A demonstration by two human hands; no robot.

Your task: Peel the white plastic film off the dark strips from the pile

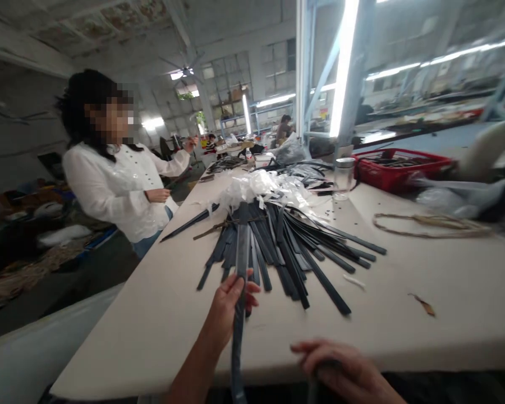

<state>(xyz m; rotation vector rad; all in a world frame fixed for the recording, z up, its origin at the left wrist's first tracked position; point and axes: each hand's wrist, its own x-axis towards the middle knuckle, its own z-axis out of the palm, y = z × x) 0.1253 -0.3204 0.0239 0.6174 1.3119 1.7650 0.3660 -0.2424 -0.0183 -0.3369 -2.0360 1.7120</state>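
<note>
While the left hand closes its fingers around one long dark strap, the strap runs from the fanned pile of straps back over the near edge of the table, which suggests it is being drawn lengthwise out of the heap so the others stay put. The right hand, low at the near edge, curls over a dark strip end, though how firmly it grips I cannot tell. Crumpled clear plastic wrapping lies at the far end of the pile, apparently its opened packing. Farther right stand a clear jar and a red basket. At far left, a person in a white shirt stands beside the table.
</note>
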